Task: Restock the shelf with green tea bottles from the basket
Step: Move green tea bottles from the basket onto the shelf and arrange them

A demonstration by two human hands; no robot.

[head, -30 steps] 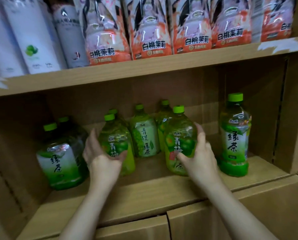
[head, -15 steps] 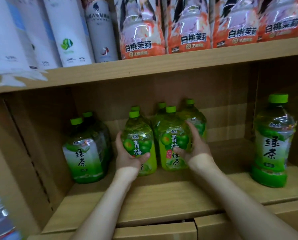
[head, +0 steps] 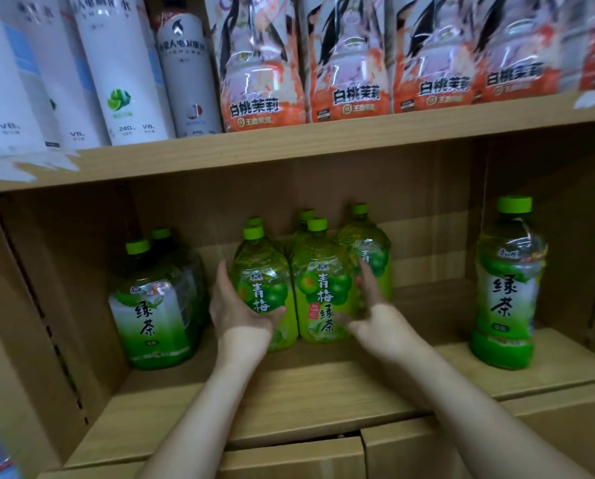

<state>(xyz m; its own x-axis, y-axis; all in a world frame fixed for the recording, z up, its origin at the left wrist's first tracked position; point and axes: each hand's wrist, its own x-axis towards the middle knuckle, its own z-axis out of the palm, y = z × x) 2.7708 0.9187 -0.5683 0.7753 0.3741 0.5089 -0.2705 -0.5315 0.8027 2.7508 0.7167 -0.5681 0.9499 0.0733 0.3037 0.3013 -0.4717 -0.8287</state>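
Note:
Two front plum green tea bottles stand side by side, touching, in the middle of the lower wooden shelf (head: 323,399). My left hand (head: 235,311) wraps the left one (head: 265,271), thumb across its label. My right hand (head: 375,314) holds the right one (head: 323,288), fingers along its right side, thumb low on its front. More bottles of the same kind (head: 368,243) stand behind them. Darker green tea bottles stand at the left (head: 151,305) and one at the right (head: 508,288). The basket is out of view.
The upper shelf board (head: 323,143) hangs just above the bottle caps and carries white bottles (head: 123,70) and orange peach-jasmine bottles (head: 355,63). Cardboard walls close the compartment at the left (head: 30,323) and right (head: 572,236). Bare shelf lies between the middle group and the right bottle.
The two front bottles, apart a second ago, have come together between my hands and now touch, further back on the shelf. My view has shifted so the group sits nearer the centre.

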